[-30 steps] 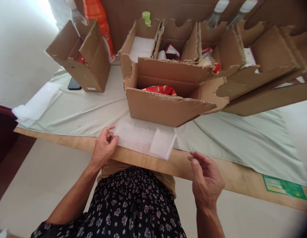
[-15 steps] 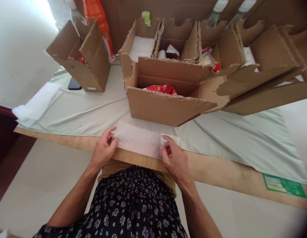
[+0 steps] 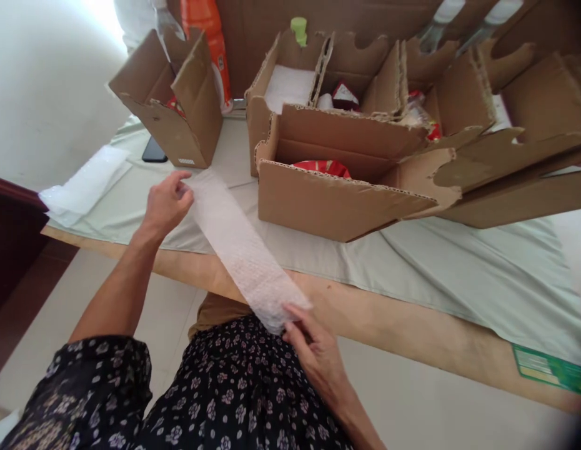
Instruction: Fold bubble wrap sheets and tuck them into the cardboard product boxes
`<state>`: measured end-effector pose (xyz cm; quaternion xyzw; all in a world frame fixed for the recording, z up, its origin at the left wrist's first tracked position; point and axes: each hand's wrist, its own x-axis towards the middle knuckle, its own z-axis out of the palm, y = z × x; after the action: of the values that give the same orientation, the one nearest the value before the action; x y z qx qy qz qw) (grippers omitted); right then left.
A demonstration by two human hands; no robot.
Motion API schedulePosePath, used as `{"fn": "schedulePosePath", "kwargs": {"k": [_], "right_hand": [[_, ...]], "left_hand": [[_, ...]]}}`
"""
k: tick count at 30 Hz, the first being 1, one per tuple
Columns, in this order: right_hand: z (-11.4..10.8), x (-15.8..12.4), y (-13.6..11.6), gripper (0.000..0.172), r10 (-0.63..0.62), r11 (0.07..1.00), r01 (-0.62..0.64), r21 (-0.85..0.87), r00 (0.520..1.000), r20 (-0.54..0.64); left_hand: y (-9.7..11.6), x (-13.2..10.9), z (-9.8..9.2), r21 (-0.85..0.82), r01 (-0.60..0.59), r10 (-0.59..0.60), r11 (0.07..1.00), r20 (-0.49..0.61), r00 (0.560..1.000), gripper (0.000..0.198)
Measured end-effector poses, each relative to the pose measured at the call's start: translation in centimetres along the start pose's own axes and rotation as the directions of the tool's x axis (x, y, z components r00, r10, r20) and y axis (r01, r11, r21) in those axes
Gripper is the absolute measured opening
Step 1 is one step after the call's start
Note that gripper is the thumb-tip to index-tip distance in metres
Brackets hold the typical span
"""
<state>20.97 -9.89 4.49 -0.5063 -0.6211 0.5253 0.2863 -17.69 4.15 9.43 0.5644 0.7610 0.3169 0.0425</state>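
A long strip of white bubble wrap (image 3: 246,250) stretches slantwise between my hands, from the cloth at upper left over the table's front edge at lower right. My left hand (image 3: 167,203) pinches its far left end, thumb and forefinger closed on the corner. At the strip's near end, my right hand (image 3: 313,350) grips the edge between thumb and fingers. Just beyond the strip stands an open cardboard box (image 3: 337,206) with a red packet (image 3: 322,167) inside.
More open cardboard boxes (image 3: 278,140) line the back. Another box (image 3: 192,119) stands at left, beside an orange bottle (image 3: 210,44) and a dark phone (image 3: 154,150). Folded bubble wrap (image 3: 87,181) lies far left. A green card (image 3: 548,369) is at the right front edge.
The strip has turned from lying along the table edge to a longer slanting stretch. My left hand moved away and left; my right hand came down towards my body.
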Motion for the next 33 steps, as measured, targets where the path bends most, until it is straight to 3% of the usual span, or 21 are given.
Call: {"fn": "schedulePosePath", "kwargs": {"k": [3,5,9,12,15,18,21,24,27,30,33], "right_hand": [[2.3,0.0,-0.6,0.031,0.038,0.999,-0.043,0.022,0.978,0.205],[3.2,0.3,-1.1,0.037,0.089,0.993,-0.111,0.049,0.939,0.332],[4.1,1.2,-1.7,0.053,0.147,0.976,-0.209,0.068,0.852,0.502],[4.2,1.6,-1.4,0.058,0.150,0.964,-0.245,0.099,0.816,0.558],[4.1,1.7,-0.8,0.056,0.133,0.946,-0.276,0.171,0.810,0.571],[3.7,1.9,-0.8,0.054,0.055,0.923,-0.270,0.275,0.799,0.599],[3.2,2.5,-1.5,0.059,-0.034,0.875,-0.285,0.392,0.770,0.637],[3.1,3.1,-2.4,0.061,-0.097,0.827,-0.302,0.474,0.754,0.649],[3.2,3.3,-3.1,0.061,-0.161,0.816,-0.243,0.525,0.777,0.609],[3.4,2.8,-3.2,0.063,-0.234,0.850,-0.037,0.526,0.867,0.439],[3.4,2.7,-3.2,0.057,-0.300,0.934,0.234,0.270,0.923,0.239]], "left_hand": [[-0.1,3.7,2.9,0.010,-0.147,0.147,0.989,0.028,0.989,0.031],[0.7,5.5,5.1,0.033,-0.232,0.231,0.972,0.046,0.972,0.029],[3.0,6.3,7.6,0.059,-0.269,0.268,0.961,0.027,0.963,0.049],[3.7,2.9,6.5,0.023,-0.355,0.355,0.935,0.022,0.935,0.048],[3.1,-3.7,3.3,-0.124,-0.513,0.525,0.849,0.095,0.846,0.031],[1.8,-11.0,-0.2,-0.236,-0.544,0.590,0.805,0.227,0.774,0.051],[0.9,-16.9,-2.4,-0.176,-0.508,0.536,0.843,0.332,0.776,0.069],[1.1,-20.1,-2.6,-0.173,-0.498,0.527,0.850,0.310,0.791,0.067],[2.0,-20.4,-1.6,-0.261,-0.424,0.476,0.867,0.185,0.860,0.041],[3.0,-19.0,-0.6,-0.307,-0.130,0.188,0.943,0.167,0.968,0.017],[3.6,-17.5,0.1,-0.330,0.157,-0.079,0.931,0.238,0.968,0.015]]}}
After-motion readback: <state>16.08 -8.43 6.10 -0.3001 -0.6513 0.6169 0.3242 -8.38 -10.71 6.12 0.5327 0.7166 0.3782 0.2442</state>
